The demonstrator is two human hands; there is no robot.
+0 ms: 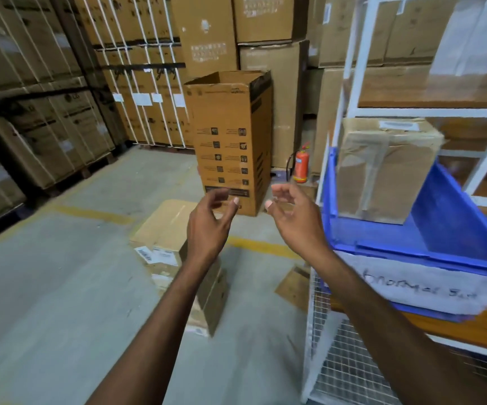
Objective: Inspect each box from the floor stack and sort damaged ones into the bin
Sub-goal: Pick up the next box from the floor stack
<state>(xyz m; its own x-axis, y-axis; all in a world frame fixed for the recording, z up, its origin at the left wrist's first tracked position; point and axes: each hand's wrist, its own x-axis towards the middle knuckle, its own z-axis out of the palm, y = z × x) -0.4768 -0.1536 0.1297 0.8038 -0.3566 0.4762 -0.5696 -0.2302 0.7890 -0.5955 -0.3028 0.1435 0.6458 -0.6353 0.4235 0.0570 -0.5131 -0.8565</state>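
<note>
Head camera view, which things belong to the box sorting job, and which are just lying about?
Job: floor stack of boxes; blue bin; taped box in the bin; left hand and right hand, both empty.
Lying about: tall open carton; fire extinguisher; strapped cartons on pallets; cardboard scrap on the floor.

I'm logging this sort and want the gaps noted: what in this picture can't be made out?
Head view, all four:
Bin label: handwriting smeared by blur, its start covered by the right arm.
Floor stack: the left arm crosses it, so box count and damage are unclear.
Box in the blue bin: blurred, damage unreadable.
Stickers on the stack: print too small.
</note>
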